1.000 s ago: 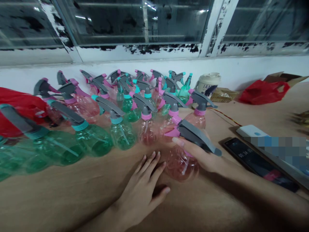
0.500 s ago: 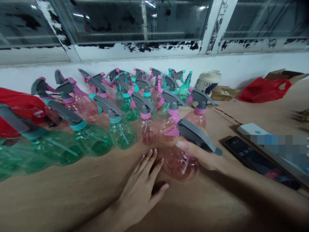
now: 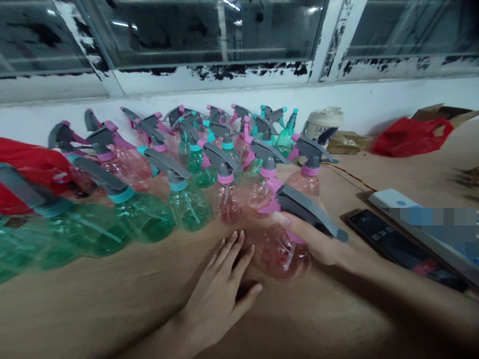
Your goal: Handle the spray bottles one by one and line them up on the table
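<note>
My right hand (image 3: 310, 234) is wrapped round the neck of a pink spray bottle (image 3: 280, 257), which has a grey and pink trigger head. The bottle stands at the near side of the group, and some of my fingers are hidden behind it. Flat on the table lies my left hand (image 3: 220, 284), its fingers spread, just left of that bottle and holding nothing. Beyond both hands stand several more spray bottles, among them a pink one (image 3: 228, 202) and a green one (image 3: 190, 207) with a turquoise collar.
Larger-looking green bottles (image 3: 145, 217) fill the left, beside a red bag (image 3: 33, 164). At the right lie a phone (image 3: 404, 249) showing a timer and a white box (image 3: 396, 199). A white bucket (image 3: 322, 124), a small carton (image 3: 346, 143) and a red plastic bag (image 3: 413, 138) sit by the wall.
The view has shifted very slightly. My right hand keeps its hold on the pink spray bottle, and my left hand stays flat on the table.
</note>
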A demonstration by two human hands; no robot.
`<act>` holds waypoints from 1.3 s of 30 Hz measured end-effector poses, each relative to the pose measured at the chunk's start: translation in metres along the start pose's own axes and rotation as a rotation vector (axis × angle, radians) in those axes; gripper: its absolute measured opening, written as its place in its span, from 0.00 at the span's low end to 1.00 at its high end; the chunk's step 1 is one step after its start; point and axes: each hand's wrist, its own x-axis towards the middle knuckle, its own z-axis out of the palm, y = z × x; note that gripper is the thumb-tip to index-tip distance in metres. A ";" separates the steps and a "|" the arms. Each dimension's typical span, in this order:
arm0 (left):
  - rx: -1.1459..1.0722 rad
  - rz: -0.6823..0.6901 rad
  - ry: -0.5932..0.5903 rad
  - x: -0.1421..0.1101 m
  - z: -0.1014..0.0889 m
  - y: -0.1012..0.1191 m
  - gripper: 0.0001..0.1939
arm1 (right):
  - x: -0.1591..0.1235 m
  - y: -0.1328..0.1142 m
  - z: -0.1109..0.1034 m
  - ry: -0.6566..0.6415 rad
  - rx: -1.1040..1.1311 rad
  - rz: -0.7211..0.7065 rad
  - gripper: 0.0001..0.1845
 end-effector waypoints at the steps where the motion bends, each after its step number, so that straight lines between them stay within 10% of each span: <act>1: 0.005 0.000 0.003 0.000 0.000 0.000 0.30 | 0.000 0.001 0.000 0.000 0.025 0.002 0.09; 39: 0.017 0.007 0.014 0.001 -0.002 -0.001 0.30 | -0.002 0.008 0.001 0.016 -0.126 -0.024 0.10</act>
